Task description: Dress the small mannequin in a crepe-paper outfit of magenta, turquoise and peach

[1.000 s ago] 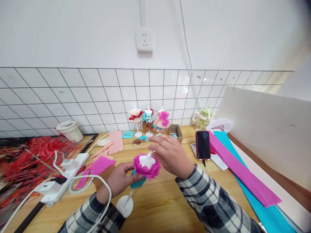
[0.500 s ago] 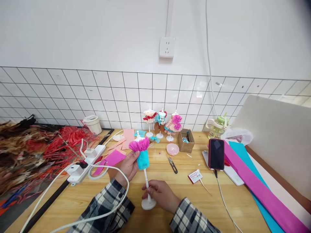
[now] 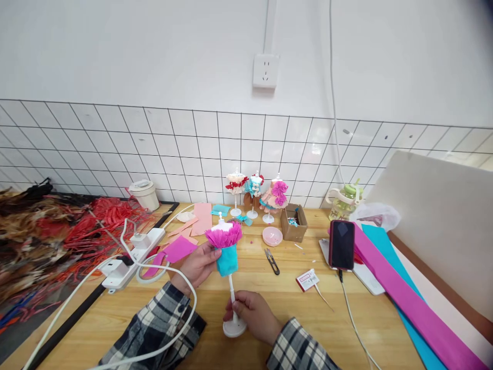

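Observation:
In front of me stands a small white dress form (image 3: pixel 222 225) on a thin pole with a round white base (image 3: pixel 234 328). It wears a turquoise crepe-paper dress (image 3: pixel 227 261) with a frilled magenta ruffle (image 3: pixel 223 236) around the top. My left hand (image 3: pixel 197 266) pinches the dress at its left edge, just below the ruffle. Low on the pole, my right hand (image 3: pixel 252 312) is closed around the stand, just above the base; some of its fingers are hidden behind the pole.
Three dressed mini forms (image 3: pixel 253 194) stand by the wall, beside a cardboard box (image 3: pixel 295 223) and pink dish (image 3: pixel 272 236). Thread snips (image 3: pixel 271 261) lie mid-table. Paper pieces (image 3: pixel 181 249) and a power strip (image 3: pixel 133 259) are left; its cable crosses my left sleeve. A phone (image 3: pixel 342 245) is right.
The ruffle looks more spread, and the dress form stands slightly lower in view. My left hand has shifted a little left and down, its fingers still at the dress's edge.

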`<state>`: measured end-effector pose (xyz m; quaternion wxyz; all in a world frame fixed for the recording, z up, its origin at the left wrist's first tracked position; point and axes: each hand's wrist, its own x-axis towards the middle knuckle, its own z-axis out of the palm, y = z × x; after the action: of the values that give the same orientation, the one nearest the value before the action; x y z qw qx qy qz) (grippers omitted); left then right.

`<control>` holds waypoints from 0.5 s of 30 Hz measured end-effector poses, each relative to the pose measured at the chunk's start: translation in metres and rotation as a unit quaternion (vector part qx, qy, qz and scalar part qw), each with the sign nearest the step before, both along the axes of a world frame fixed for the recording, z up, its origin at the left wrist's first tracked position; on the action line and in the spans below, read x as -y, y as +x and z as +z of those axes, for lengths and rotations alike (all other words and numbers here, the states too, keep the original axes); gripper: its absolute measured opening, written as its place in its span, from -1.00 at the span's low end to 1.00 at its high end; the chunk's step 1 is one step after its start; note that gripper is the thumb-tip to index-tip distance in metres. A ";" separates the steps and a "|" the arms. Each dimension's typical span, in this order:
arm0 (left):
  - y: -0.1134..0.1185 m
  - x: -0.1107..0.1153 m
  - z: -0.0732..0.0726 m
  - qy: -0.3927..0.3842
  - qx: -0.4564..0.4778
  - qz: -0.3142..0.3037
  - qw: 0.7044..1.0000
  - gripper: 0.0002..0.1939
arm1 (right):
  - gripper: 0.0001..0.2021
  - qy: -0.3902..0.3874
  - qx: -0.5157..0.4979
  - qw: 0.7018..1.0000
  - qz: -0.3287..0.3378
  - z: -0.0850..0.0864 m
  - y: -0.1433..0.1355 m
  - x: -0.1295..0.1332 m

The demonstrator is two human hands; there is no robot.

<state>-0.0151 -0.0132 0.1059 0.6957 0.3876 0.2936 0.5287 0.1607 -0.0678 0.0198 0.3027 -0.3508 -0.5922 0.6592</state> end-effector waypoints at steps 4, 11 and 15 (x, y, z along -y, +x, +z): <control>0.006 0.001 -0.004 -0.001 -0.044 0.019 0.999 -0.66 | -0.65 0.025 0.036 0.999 -0.005 0.000 0.003 0.002; 0.005 -0.003 -0.017 0.023 -0.002 -0.006 1.000 -0.66 | -0.75 0.117 0.093 0.987 -0.058 -0.001 0.007 -0.002; 0.012 -0.004 -0.019 0.036 -0.028 -0.012 0.999 -0.52 | -0.76 0.156 0.119 0.974 -0.108 -0.007 0.011 -0.003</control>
<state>-0.0030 -0.0089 0.0874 0.6791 0.4310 0.2891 0.5191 0.1721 -0.0646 0.0128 0.3508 -0.4371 -0.6783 0.4752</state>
